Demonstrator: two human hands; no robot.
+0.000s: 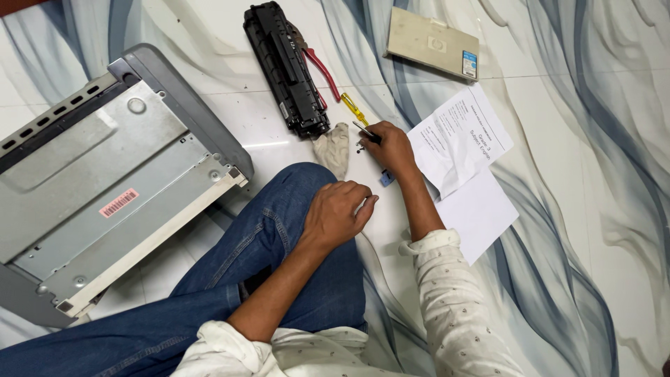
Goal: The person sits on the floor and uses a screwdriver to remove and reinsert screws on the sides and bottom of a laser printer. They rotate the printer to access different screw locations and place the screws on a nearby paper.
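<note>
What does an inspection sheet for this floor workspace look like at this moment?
Surface: marbled floor, blue-white swirls.
Job's things: yellow-handled screwdriver, small dark bits on the floor beside it.
Clutter: black toner cartridge, red-handled pliers, cloth, beige cover, paper sheets.
Hands: right hand fingers at a dark tool tip; left hand loosely closed on the knee.
Cables: nothing seen.
Surroundings: grey printer body overturned at left.

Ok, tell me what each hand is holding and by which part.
The right hand pinches the dark tip end of a yellow-handled screwdriver on the floor. The left hand rests on the knee, curled; whether it holds anything cannot be told.
</note>
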